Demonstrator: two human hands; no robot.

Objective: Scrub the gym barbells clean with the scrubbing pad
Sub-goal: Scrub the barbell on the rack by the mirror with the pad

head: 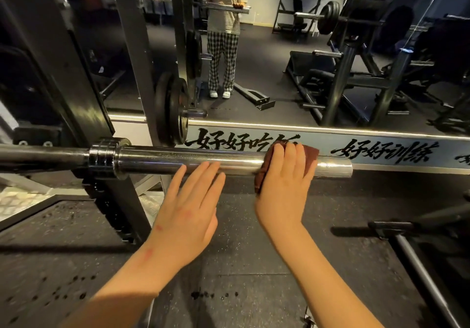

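- On the barbell sleeve (165, 161), right of the collar (101, 158): right hand (282, 190) lies flat, fingers straight and together, pressing the scrubbing pad (311, 156) onto the top of the sleeve.
- Left hand (190, 208) flat, fingers straight and slightly spread, tips on the sleeve's near side, holding nothing.
- Hands apart, left just beside the pad.
- Right thumb hidden; most of the pad is under the hand, with one flap hanging below the sleeve.
- Barbell shaft cut off at the left edge, blurred.
- Sleeve end free to the right; bare sleeve between collar and left hand.
- Rubber floor (241, 251) below, mirror (279, 60) behind, rack upright (76, 73) at left.
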